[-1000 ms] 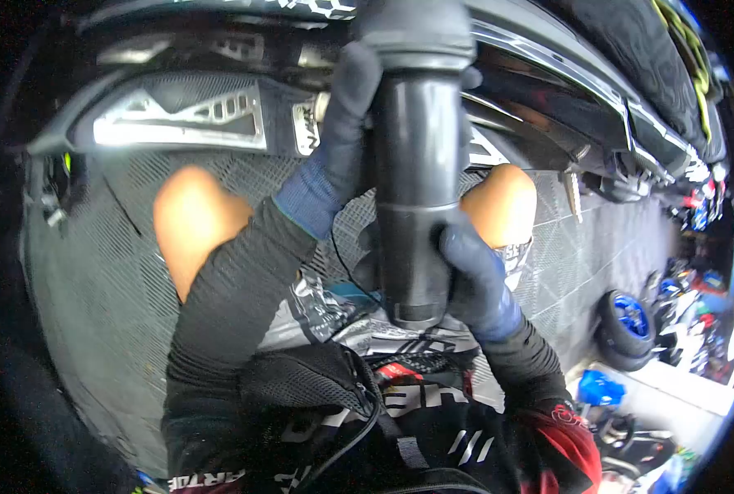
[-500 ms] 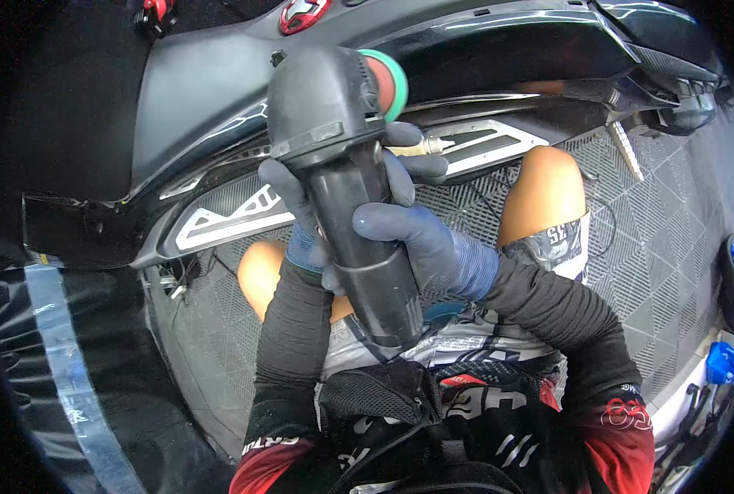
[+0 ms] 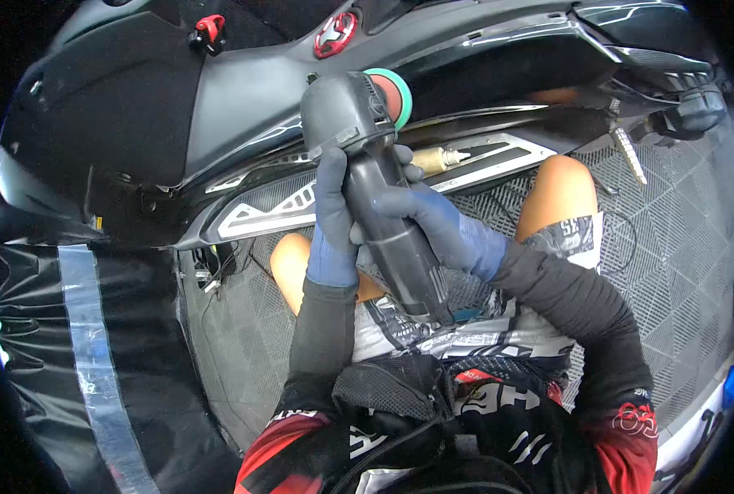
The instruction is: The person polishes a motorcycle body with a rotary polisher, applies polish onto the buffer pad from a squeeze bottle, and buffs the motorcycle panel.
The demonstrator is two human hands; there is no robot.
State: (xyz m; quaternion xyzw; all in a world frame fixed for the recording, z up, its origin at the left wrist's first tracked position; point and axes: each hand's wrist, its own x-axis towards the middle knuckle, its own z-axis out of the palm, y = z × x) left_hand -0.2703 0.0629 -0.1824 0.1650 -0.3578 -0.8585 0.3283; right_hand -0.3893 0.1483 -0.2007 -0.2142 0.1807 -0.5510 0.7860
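Note:
A black cordless polisher (image 3: 352, 111) is held up before me, its head away from me and its body slanting down toward my lap. A round pad, green-edged with an orange-red middle (image 3: 397, 100), faces right. My left hand (image 3: 334, 206), in a grey-and-blue glove, grips the left side of the body just below the head. Gloved the same way, my right hand (image 3: 441, 218) wraps the body from the right, its thumb lying across the top. Beyond the right hand's fingers, a small tan bottle with a pale nozzle (image 3: 441, 160) lies on the footboard (image 3: 515, 159).
Dark glossy scooter bodywork (image 3: 498, 70) stretches across the far side, with a round red emblem (image 3: 335, 34). A black sheet with a silver strip (image 3: 95, 346) covers the left. Grey tiled flooring (image 3: 671, 230) lies to the right, with a thin cable near my knee.
The view has swung so that more of the scooter's left side shows. My left hand has closed higher along the polisher's body, its fingers no longer spread. The right hand keeps its hold.

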